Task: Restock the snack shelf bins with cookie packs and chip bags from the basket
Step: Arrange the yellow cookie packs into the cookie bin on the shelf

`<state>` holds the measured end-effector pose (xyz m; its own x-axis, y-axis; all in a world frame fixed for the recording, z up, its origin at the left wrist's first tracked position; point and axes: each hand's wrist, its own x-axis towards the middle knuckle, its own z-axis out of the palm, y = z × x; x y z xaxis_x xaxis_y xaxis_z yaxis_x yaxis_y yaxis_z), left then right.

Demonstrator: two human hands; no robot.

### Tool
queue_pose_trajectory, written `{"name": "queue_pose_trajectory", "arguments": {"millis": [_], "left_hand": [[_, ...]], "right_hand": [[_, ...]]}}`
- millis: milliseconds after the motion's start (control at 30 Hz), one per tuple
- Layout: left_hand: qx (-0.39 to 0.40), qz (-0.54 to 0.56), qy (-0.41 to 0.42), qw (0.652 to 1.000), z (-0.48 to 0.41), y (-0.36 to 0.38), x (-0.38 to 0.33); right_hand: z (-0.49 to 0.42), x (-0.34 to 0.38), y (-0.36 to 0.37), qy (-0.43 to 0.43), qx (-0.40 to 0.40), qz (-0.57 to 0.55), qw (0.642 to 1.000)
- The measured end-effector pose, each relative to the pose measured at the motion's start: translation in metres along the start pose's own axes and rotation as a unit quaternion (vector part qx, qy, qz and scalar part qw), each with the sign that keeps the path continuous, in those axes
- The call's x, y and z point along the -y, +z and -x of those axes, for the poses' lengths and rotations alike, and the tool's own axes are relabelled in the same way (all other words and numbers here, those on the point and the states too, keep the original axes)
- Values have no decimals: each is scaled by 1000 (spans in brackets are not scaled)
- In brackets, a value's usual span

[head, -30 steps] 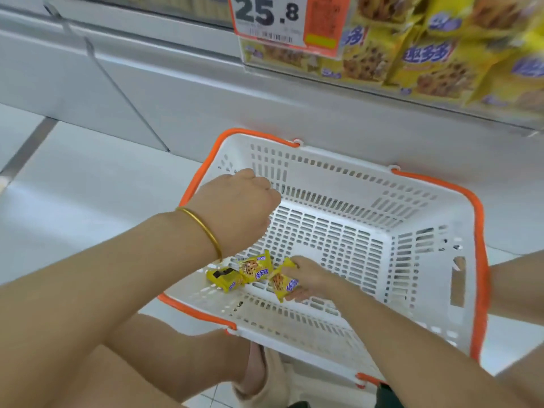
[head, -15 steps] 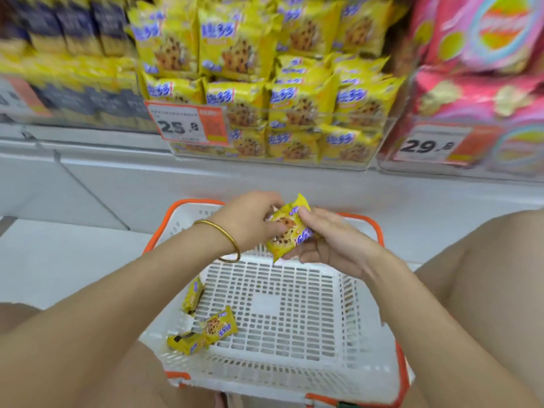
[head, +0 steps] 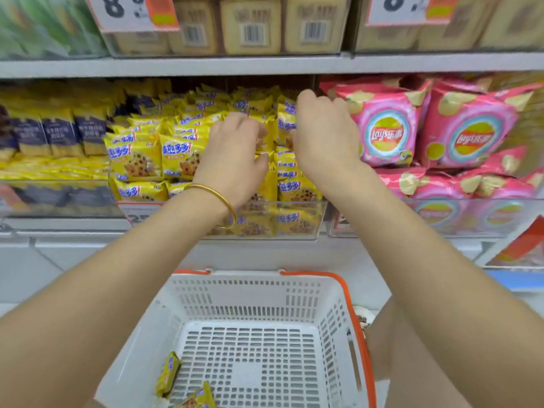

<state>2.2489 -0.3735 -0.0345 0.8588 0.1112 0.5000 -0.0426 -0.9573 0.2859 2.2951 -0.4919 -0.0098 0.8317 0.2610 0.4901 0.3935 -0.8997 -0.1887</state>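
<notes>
Carefully, with left hand (head: 232, 160) and right hand (head: 323, 136) both curled among the packs (head: 284, 175) between them, their hold hidden, tuck any pack upright, toppling none.

Top shelf: price tag (head: 132, 11) at the left shows a big "8", and a second price tag (head: 409, 8) at the right also shows "8"; other figs cut off or blurred. Tan packs (head: 251, 28) between them carry barcodes, digits illeg. Mid shelf: yellow cookie packs (head: 176, 156) read "趣多多" in blue; pink chip bags (head: 387, 134) bear the Lay's logo w/ "乐事". Lower price tag (head: 138, 213) below the cookies: only part of a "2" shows. Print on the dark blue packs (head: 60, 131) too small to read.
</notes>
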Motion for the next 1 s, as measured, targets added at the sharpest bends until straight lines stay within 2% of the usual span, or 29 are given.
{"name": "queue_pose_trajectory", "arguments": {"millis": [133,233,500,633,767,867,1000], "left_hand": [[43,-100,32,994,-12,10,5],[78,-142,48,986,-16,18,11],[106,-150,71,980,-15,23,15],[61,-96,110,987,-2,16,17],[52,-57,135,988,34,6,25],[117,-71,145,980,74,2,50],[279,-118,74,950,133,4,95]], "right_hand": [[-29,5,13,19,73,15,997],[-43,-1,25,3,86,23,996],[-47,-17,40,-50,96,26,994],[-22,-16,25,-54,61,32,996],[24,-6,17,-100,-17,-55,993],[66,10,40,-176,-37,-138,974],[119,40,99,-204,62,-196,957]]}}
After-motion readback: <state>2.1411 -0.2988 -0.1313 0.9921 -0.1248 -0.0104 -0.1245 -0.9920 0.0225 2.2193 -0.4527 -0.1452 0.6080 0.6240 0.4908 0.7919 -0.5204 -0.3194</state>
